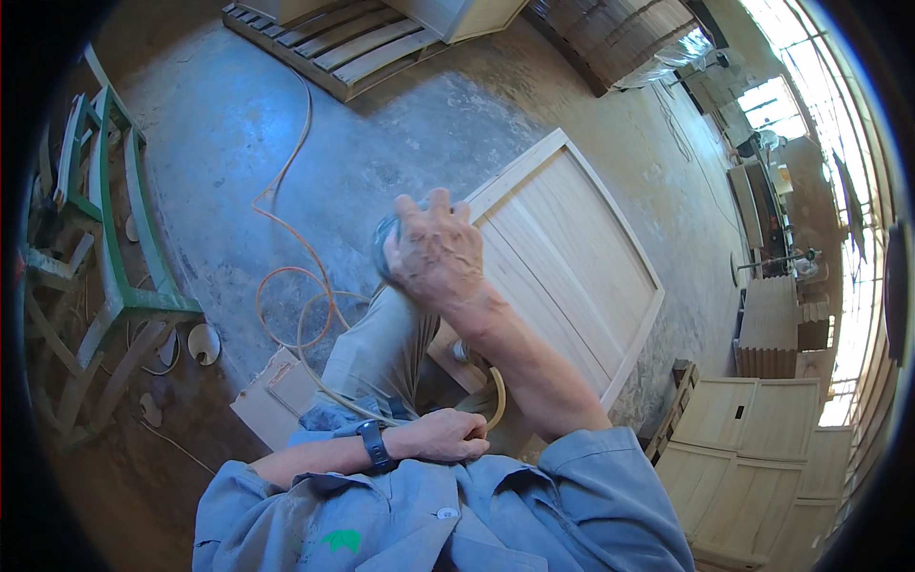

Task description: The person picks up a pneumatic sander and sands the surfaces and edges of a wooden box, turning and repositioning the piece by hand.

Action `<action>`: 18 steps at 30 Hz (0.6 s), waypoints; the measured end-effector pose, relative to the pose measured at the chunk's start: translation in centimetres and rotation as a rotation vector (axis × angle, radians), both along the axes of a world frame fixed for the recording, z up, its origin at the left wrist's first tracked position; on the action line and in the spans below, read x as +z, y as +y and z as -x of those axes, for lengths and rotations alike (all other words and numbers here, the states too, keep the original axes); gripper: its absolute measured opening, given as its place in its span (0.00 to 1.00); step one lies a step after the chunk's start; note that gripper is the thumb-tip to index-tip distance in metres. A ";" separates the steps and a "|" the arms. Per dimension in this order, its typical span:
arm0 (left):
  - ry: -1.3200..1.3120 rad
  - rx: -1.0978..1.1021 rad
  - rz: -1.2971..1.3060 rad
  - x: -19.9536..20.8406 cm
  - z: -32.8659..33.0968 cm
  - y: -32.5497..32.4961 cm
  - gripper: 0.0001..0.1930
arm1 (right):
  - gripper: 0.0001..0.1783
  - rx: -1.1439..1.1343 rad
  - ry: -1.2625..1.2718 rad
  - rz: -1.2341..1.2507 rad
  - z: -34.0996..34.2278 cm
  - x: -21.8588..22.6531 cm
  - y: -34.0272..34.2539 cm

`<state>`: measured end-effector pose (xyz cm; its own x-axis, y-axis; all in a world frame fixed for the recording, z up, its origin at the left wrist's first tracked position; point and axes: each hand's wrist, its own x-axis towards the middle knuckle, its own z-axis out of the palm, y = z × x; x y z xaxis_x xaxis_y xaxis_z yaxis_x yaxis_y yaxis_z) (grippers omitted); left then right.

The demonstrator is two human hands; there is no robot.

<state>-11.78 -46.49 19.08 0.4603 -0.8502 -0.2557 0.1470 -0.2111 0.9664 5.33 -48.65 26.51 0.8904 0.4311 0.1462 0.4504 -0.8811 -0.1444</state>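
My right hand (437,250) is wrapped over a round, grey-green sander (387,246), its fingers curled across the top. The sander is at the upper left corner of a pale wooden panel door (562,248), which stands tilted in front of me; the contact is hidden under the hand. Low against my shirt, my left hand (446,436) is closed around a pale air hose (345,404), with the hose showing on both sides of the fist. My bent leg (381,338) is beside the door's left edge.
The hose trails in loops over the concrete floor (219,124). To the left stands a green metal frame (124,276). A wooden pallet (353,43) lies ahead, with wrapped stacks (620,38) beyond. Several pale doors (743,458) are stacked at the lower right.
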 end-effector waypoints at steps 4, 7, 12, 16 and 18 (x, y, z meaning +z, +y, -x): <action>-0.055 0.025 -0.015 -0.4 0.2 -0.3 0.18 | 0.14 -0.056 0.007 0.005 -0.4 0.6 -1.5; -0.055 -0.015 0.005 -0.5 0.0 -0.2 0.18 | 0.14 -0.044 0.008 -0.009 0.1 0.4 -2.1; -0.012 0.050 0.009 -0.7 -0.3 0.0 0.16 | 0.11 -0.050 -0.078 -0.053 -1.9 -0.3 -1.7; 0.049 0.222 0.058 -0.7 -1.8 0.3 0.14 | 0.14 -0.202 -0.058 -0.014 -6.8 0.0 -3.7; 0.059 0.219 0.061 0.6 -3.5 0.5 0.14 | 0.15 -0.289 -0.032 0.010 -9.3 0.5 -5.2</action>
